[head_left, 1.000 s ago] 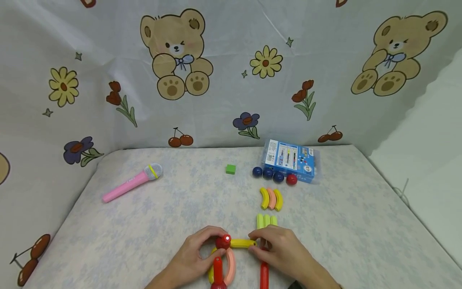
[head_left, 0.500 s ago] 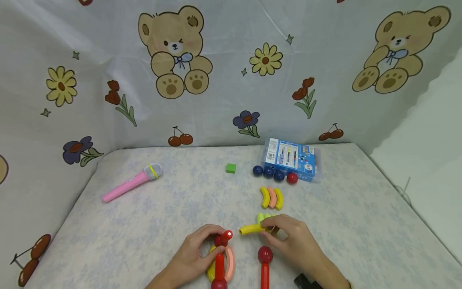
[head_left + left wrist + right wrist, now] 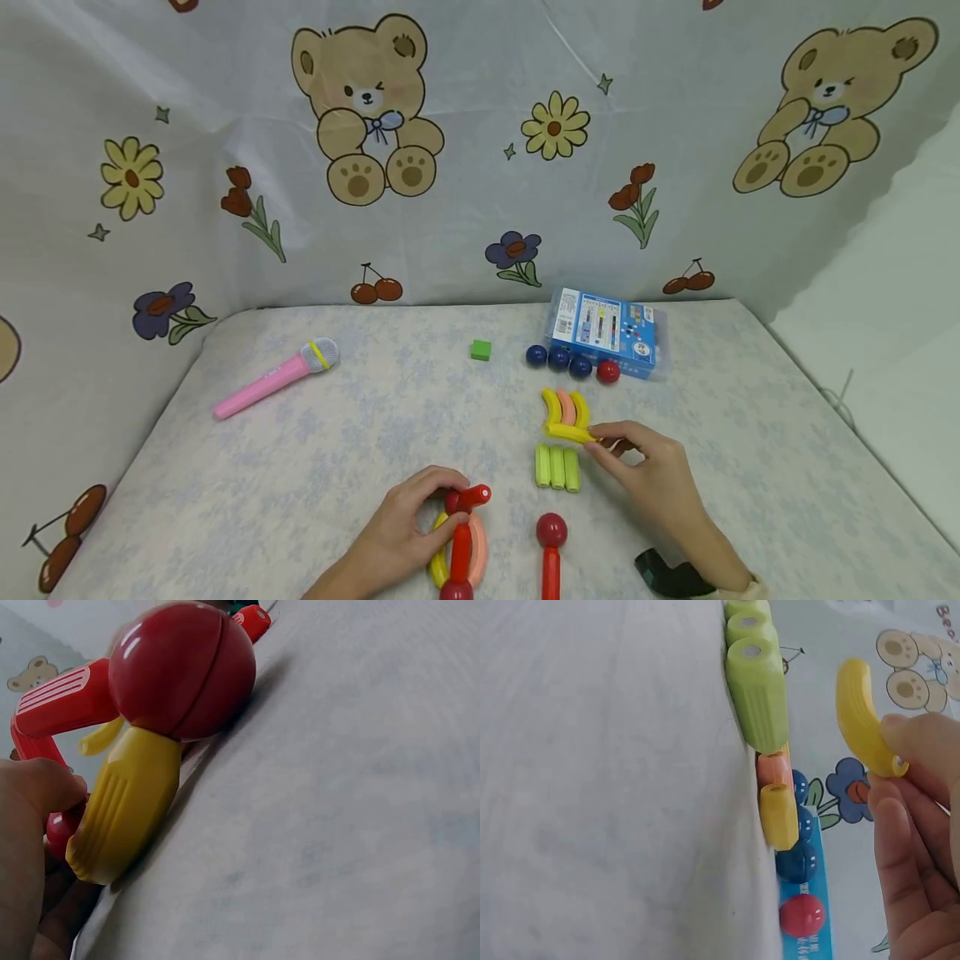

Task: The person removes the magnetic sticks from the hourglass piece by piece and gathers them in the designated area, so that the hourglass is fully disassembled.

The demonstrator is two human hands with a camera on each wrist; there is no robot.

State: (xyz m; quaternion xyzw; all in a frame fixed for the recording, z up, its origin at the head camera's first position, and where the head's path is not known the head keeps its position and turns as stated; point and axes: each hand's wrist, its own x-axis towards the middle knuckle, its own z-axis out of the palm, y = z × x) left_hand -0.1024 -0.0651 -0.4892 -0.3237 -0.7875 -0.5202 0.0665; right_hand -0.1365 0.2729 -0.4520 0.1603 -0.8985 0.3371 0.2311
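My right hand pinches a yellow curved rod by one end between thumb and fingertips, over the near ends of the curved rods lying on the table. In the head view, my left hand holds a joined piece by its far red ball. A short red rod sticks out from that ball. A yellow curved rod and a pink curved rod run to a nearer red ball, which bears another red rod.
Three light green rods lie side by side. Beyond them are curved rods, blue balls, a red ball and a blue box. A red rod with ball, green block and pink microphone also lie there.
My right hand has taken the yellow curved rod off the joined piece and carried it away and right, over the curved rods. My left hand stays put; the red rod beside it now tilts right.
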